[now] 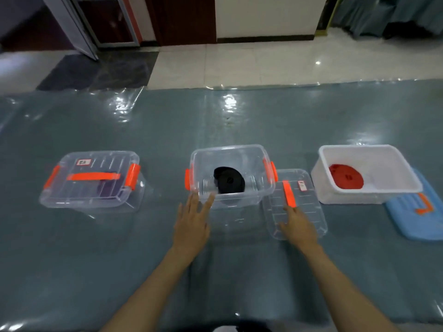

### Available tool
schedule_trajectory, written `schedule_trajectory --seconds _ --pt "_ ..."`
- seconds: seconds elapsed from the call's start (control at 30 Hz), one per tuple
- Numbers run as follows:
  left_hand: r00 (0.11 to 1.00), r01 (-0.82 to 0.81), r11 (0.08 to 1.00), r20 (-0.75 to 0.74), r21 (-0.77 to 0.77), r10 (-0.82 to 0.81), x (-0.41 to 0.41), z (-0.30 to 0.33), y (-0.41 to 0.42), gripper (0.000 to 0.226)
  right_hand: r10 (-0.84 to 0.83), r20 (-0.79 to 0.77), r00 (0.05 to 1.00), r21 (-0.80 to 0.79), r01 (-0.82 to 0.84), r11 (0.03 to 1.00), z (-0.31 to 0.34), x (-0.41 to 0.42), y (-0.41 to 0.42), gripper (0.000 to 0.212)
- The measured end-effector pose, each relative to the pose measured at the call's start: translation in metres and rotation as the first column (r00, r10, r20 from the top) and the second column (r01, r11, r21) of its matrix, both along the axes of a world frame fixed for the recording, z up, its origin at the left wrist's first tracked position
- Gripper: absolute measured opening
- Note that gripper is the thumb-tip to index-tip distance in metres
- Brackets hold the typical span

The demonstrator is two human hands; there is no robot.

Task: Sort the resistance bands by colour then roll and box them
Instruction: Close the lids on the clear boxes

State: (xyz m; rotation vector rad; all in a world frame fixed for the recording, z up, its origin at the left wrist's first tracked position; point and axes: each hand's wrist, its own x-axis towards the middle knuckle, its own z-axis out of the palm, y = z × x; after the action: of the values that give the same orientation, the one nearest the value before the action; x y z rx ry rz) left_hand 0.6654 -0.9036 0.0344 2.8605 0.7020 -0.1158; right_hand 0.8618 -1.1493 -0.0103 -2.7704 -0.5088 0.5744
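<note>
A rolled black band (229, 180) lies inside the open clear box (242, 148) at the middle of the table. My left hand (193, 220) reaches toward that box's near left corner, its fingers straight and spread. To the right of the box lies its clear lid (309, 216) with an orange handle, and my right hand (298, 225) rests flat on the lid's near part. A rolled red band (346, 176) sits in the open white box (383, 149) at the right. The clear box (92, 180) at the left is closed, with something dark purple dimly visible inside.
A blue lid (416, 212) with an orange handle lies flat beside and partly under the white box at the far right. The table wears a glossy blue-grey plastic cover (96, 259). Tiled floor and a door lie beyond the far edge.
</note>
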Motion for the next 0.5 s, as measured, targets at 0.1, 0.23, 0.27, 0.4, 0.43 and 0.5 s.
schedule_trajectory --seconds 0.1,0.23,0.27,0.4,0.43,0.5 --pt "0.996 -0.041 0.994 0.073 -0.099 0.049 0.001 -0.008 -0.007 0.101 0.001 0.011 1.0 0.011 -0.002 1.0 -0.011 0.026 -0.005 0.051" --pt "0.987 -0.056 0.991 0.143 -0.121 0.073 0.002 -0.013 -0.01 0.102 0.018 -0.021 1.0 0.026 -0.017 1.0 -0.021 0.047 -0.009 0.045" --pt "0.984 -0.057 0.991 0.164 -0.122 0.076 0.002 -0.013 -0.01 0.103 0.03 -0.018 0.999 0.029 -0.03 0.999 -0.024 0.05 -0.009 0.046" --pt "0.978 -0.067 0.992 0.189 -0.106 0.087 0.003 -0.016 -0.008 0.105 -0.015 0.045 0.999 0.107 0.01 0.994 -0.034 0.063 0.0 0.047" --pt "0.978 -0.073 0.992 0.189 -0.106 0.092 0.003 -0.017 -0.007 0.104 -0.065 0.049 0.997 0.143 0.057 0.988 -0.037 0.067 0.004 0.036" --pt "0.976 -0.077 0.992 0.196 -0.099 0.095 0.003 -0.019 -0.007 0.104 -0.15 0.013 0.989 0.168 0.145 0.975 -0.038 0.075 0.008 0.026"
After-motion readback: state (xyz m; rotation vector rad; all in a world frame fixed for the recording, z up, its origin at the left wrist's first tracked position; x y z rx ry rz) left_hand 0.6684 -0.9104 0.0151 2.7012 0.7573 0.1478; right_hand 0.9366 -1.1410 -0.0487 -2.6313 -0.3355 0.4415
